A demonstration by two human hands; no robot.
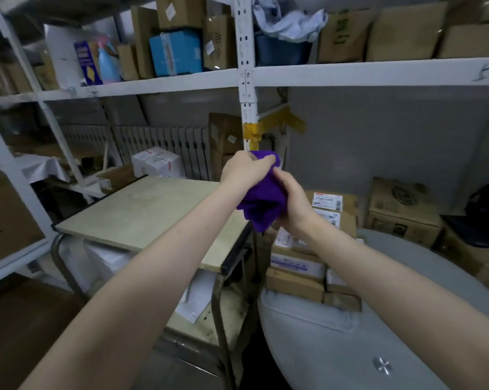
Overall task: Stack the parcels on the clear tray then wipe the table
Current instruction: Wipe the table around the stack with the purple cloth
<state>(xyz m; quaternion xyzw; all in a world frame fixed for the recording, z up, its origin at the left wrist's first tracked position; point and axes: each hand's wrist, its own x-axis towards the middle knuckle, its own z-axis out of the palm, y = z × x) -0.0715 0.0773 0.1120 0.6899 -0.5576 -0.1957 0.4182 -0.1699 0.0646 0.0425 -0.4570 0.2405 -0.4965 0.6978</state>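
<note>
Left hand [244, 171]: raised above the table's far right corner, fingers curled round the top of a purple cloth.
Right hand [292, 198]: just below, gripping the cloth's lower bunch; together they seem to be gathering it into a wad for wiping.
Purple cloth [263, 204]: crumpled between both hands, held in the air.
Table [142, 209]: pale wooden top, below and left of the hands.
Parcels [302, 266]: cardboard boxes piled at right on a pale rounded surface [336, 347]; I cannot tell if it is the tray.
Stage: stacking looks finished, wiping not yet begun.
</note>
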